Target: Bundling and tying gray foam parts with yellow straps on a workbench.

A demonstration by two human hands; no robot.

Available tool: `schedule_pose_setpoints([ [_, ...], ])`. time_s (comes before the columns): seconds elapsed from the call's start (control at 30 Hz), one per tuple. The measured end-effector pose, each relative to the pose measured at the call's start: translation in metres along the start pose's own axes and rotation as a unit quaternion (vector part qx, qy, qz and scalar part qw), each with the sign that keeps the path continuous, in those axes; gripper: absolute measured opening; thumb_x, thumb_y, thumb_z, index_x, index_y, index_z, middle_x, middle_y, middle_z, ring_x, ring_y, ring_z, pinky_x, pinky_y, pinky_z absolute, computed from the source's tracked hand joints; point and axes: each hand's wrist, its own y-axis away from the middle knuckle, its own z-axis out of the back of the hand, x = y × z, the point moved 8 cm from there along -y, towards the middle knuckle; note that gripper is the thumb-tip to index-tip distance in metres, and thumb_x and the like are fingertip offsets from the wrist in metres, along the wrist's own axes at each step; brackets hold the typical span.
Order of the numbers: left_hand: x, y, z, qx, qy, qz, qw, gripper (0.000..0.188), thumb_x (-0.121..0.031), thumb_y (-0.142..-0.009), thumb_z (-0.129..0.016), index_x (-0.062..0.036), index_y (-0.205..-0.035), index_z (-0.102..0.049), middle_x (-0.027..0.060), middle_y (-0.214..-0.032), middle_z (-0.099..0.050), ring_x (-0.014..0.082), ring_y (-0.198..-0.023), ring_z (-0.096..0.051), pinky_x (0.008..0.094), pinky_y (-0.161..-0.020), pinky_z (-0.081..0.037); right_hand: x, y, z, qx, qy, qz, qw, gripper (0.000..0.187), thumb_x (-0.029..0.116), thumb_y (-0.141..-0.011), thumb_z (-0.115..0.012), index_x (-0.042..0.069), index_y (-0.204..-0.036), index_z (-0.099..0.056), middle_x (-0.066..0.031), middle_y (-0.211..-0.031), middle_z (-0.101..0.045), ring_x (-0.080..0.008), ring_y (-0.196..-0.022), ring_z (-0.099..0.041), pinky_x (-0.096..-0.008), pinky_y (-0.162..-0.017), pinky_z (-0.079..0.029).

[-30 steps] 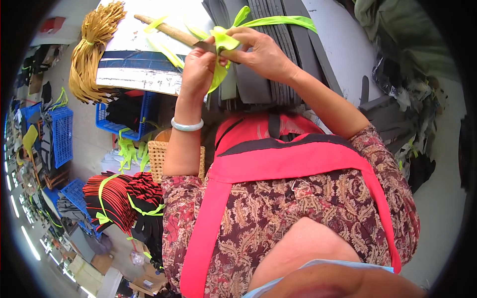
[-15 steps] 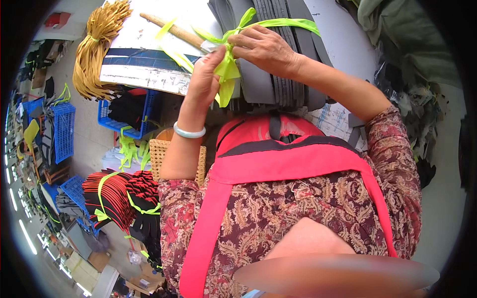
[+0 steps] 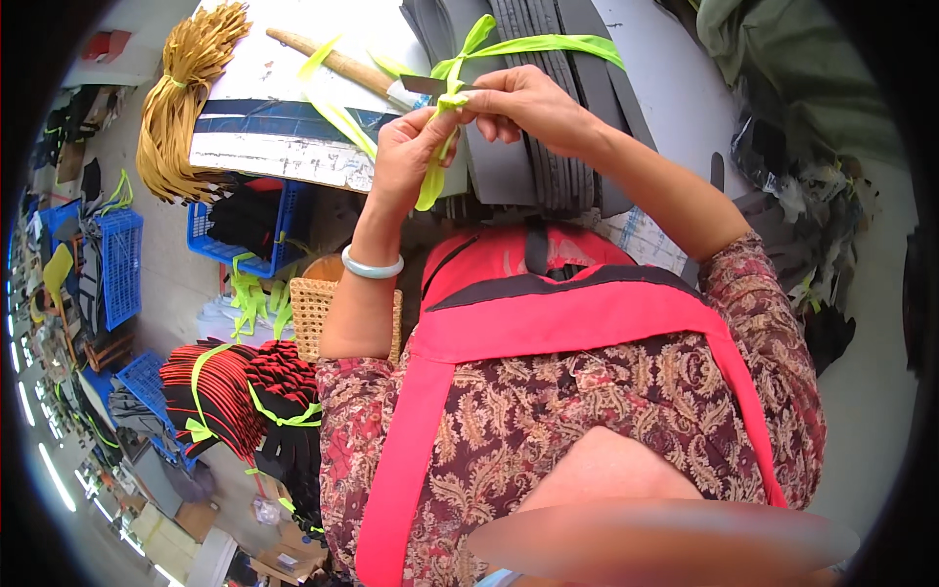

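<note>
a lime-green strap (image 3: 460, 88) sits at upper centre, looped around a stack of dark grey strips (image 3: 548, 117). the left hand (image 3: 411, 157) and right hand (image 3: 523, 103) both pinch its knot. a wooden-handled knife (image 3: 362, 73) lies just beside, upper left.

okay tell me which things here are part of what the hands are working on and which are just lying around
In use:
left hand
right hand
yellow-green strap, pinched by both hands
stack of dark grey strips, bound by the strap

Lying about:
knife with wooden handle
bundle of tan cords
blue crates
tied red-and-black bundles
wicker basket
</note>
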Motion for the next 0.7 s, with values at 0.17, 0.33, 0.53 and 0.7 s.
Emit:
schedule_pose_setpoints([
  [0.17, -0.008, 0.016, 0.009, -0.008, -0.021, 0.012, 1.0, 0.025, -0.023, -0.089, -0.06, 0.0006, -0.086, -0.065, -0.0024, -0.065, -0.052, 0.0041, -0.054, -0.04, 0.0178, -0.049, -0.03, 0.013, 0.018, -0.005, -0.026, 0.018, 0.028, 0.999, 0.027, 0.026, -0.09, -0.057, 0.003, -0.077, -0.064, 0.0018, -0.055, -0.054, -0.0021, -0.046, -0.045, -0.0163, -0.043, -0.035],
  [0.33, -0.003, 0.017, 0.004, 0.012, -0.039, 0.006, 0.999, 0.023, -0.023, -0.089, -0.06, -0.0005, -0.086, -0.065, -0.0036, -0.064, -0.051, 0.0038, -0.054, -0.039, 0.0178, -0.049, -0.03, 0.006, 0.016, -0.01, -0.042, -0.004, 0.029, 0.999, 0.026, 0.025, -0.089, -0.057, 0.003, -0.078, -0.064, 0.0019, -0.056, -0.054, -0.0018, -0.046, -0.044, -0.0159, -0.043, -0.034],
  [0.53, -0.01, 0.023, 0.021, 0.01, -0.04, 0.013, 0.999, 0.021, -0.021, -0.089, -0.061, -0.0009, -0.084, -0.065, -0.0049, -0.062, -0.049, 0.0029, -0.053, -0.038, 0.0187, -0.049, -0.028, -0.002, 0.02, -0.013, -0.028, -0.05, 0.002, 0.998, 0.022, 0.023, -0.089, -0.058, 0.003, -0.083, -0.064, 0.0013, -0.059, -0.054, -0.0027, -0.047, -0.044, -0.0167, -0.043, -0.033],
  [0.7, -0.006, 0.05, 0.105, -0.074, 0.061, -0.001, 0.995, 0.024, -0.021, -0.091, -0.056, 0.0006, -0.082, -0.059, -0.0023, -0.06, -0.043, 0.0062, -0.053, -0.038, 0.0205, -0.05, -0.029, 0.038, 0.037, 0.157, -0.201, -0.176, 0.177, 0.947, 0.02, 0.021, -0.09, -0.057, 0.002, -0.09, -0.062, 0.0031, -0.063, -0.049, -0.0024, -0.048, -0.039, -0.0175, -0.044, -0.031],
])
